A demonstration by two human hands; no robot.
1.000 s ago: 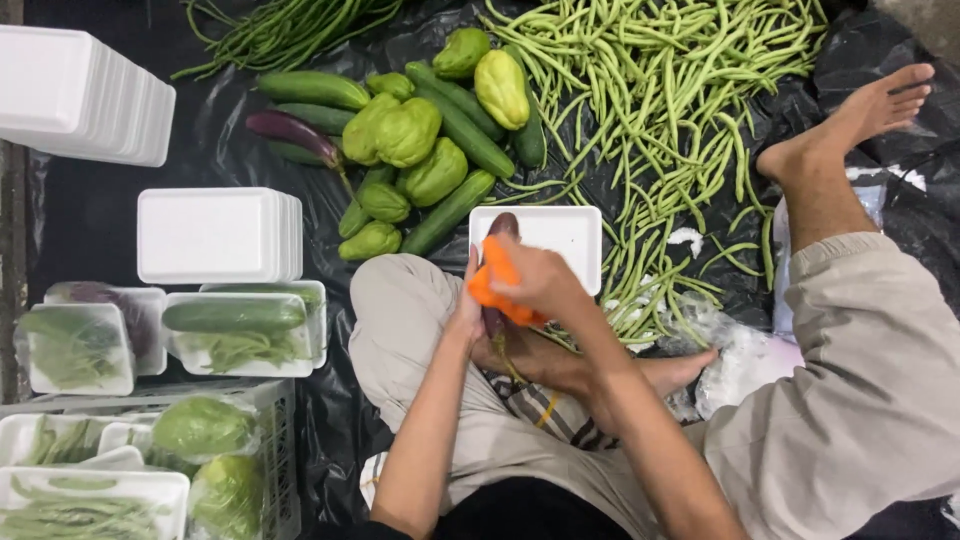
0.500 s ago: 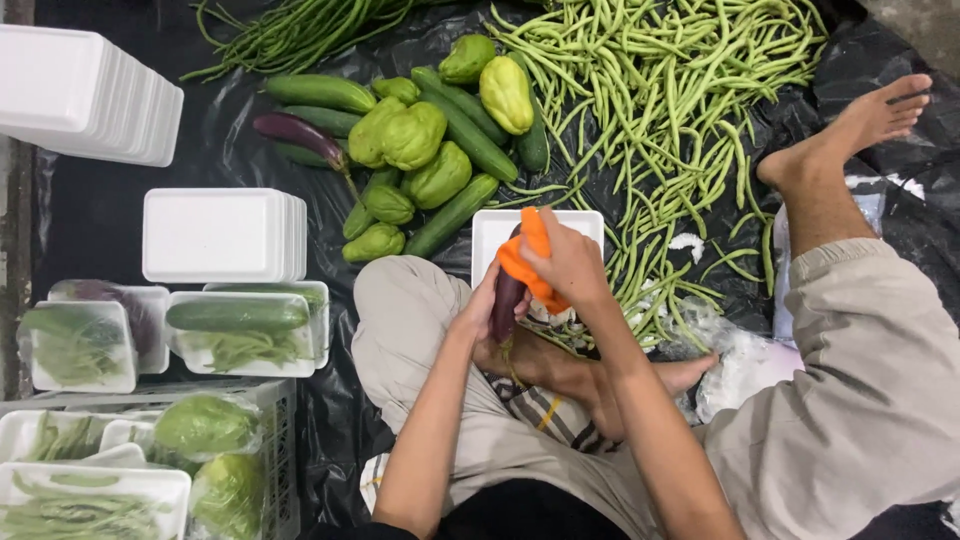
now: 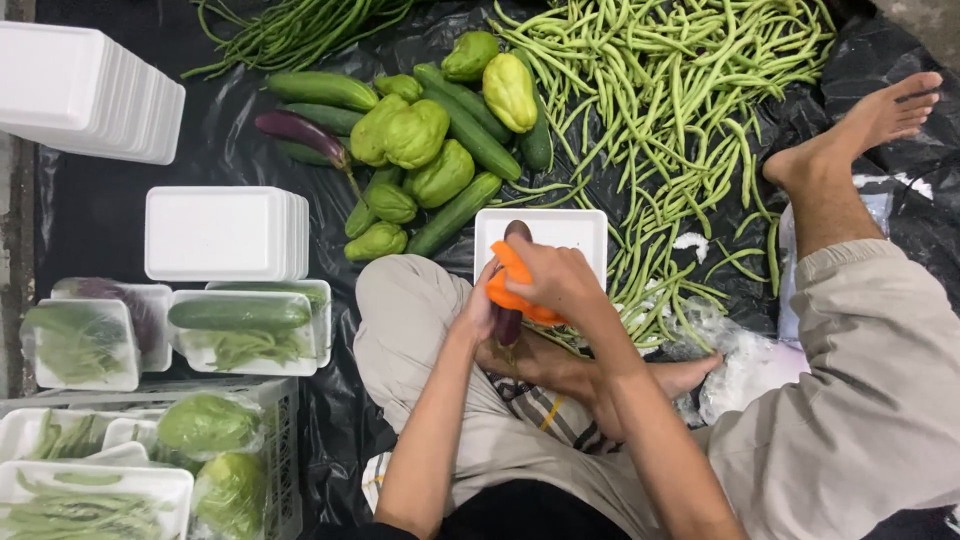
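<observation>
I sit cross-legged on black plastic sheeting. My right hand (image 3: 553,281) grips an orange carrot (image 3: 509,288) just over the near edge of a white foam tray (image 3: 571,230). My left hand (image 3: 479,312) is against a dark purple eggplant (image 3: 510,322) whose tip reaches into the tray; its fingers are mostly hidden behind the carrot and the right hand. Both vegetables are held side by side above my left knee.
A pile of chayotes (image 3: 412,132), cucumbers (image 3: 478,135) and another eggplant (image 3: 298,131) lies beyond the tray. Long green beans (image 3: 680,110) spread at the right, near my bare foot (image 3: 860,130). Stacks of foam trays (image 3: 222,232) and wrapped packed trays (image 3: 243,325) sit left.
The carrot and eggplant have shifted right and forward from my knee to the tray's near edge, and the eggplant's tip now lies over the tray.
</observation>
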